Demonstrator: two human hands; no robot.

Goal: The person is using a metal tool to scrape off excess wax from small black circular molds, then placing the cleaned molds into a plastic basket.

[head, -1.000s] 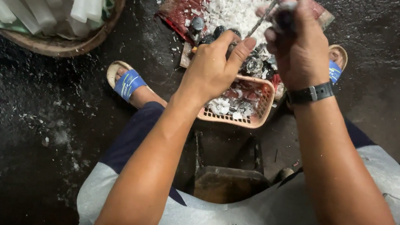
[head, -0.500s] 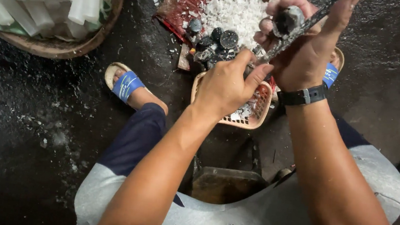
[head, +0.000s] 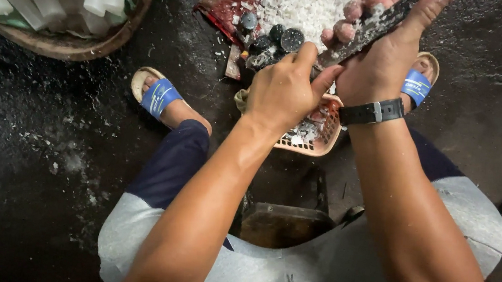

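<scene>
Left hand [head: 283, 92] has slid up over the orange plastic basket [head: 319, 138] at frame centre, fingers curled, touching the long dark blade [head: 366, 32]; right hand [head: 388, 56], upper right, grips that blade above white shavings [head: 301, 5].

Rough workshop: dark gritty floor [head: 47, 158] w/ white shavings [head: 301, 5], woven basket [head: 88, 42].

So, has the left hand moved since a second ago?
Yes. The left hand has dropped from the dark round pieces down over the orange basket, closer to the body; it now touches the tip of the blade held in the right hand.
</scene>
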